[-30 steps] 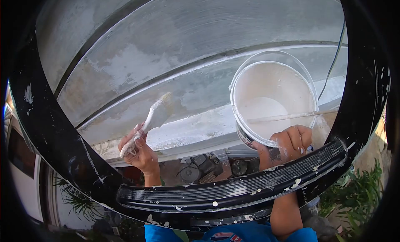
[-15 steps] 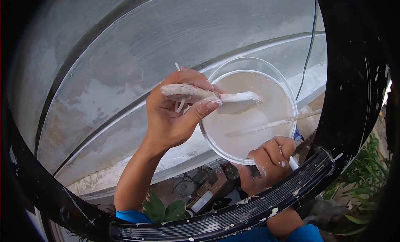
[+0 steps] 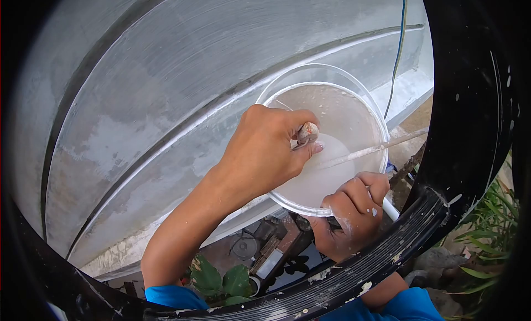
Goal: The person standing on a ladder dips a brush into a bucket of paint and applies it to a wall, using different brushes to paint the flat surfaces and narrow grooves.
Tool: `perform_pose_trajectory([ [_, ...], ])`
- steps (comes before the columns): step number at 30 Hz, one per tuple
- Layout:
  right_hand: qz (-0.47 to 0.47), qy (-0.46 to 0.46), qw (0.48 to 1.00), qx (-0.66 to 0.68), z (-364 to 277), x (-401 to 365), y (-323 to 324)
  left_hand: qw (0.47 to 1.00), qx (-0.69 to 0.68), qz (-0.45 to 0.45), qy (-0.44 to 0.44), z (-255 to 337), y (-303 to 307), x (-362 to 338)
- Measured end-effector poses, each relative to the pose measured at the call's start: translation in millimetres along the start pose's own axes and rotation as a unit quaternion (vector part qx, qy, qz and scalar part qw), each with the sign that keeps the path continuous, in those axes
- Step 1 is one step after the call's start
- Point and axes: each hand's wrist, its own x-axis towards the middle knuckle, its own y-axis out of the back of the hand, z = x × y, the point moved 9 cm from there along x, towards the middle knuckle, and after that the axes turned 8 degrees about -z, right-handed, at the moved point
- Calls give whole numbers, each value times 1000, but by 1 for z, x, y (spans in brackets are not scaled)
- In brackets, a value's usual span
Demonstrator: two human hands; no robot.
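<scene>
My forearms are bare below bright blue short sleeves (image 3: 171,298). Small white paint flecks dot the fingers and knuckles of my right hand (image 3: 349,210).

Outdoor building exterior: patchy plastered wall (image 3: 166,72), garden plants (image 3: 221,278) below.

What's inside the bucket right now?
The bucket holds white paint, a thin stick across it, and the brush handle in the left hand, which covers the bristles.

Left hand (image 3: 265,149) now over bucket (image 3: 348,102), brush (image 3: 307,133) seemingly dipped deeper
</scene>
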Motion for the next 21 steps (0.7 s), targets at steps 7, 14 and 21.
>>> perform_pose_trajectory([
  [7,10,3,1000,-5,1,1,0,997,61,-29,45,-4,-4,4],
  [14,28,20,999,-26,-2,2,2,993,100,-20,55,-7,-5,5],
  [21,24,7,1000,2,1,0,-1,990,116,-54,55,-9,-11,7],
])
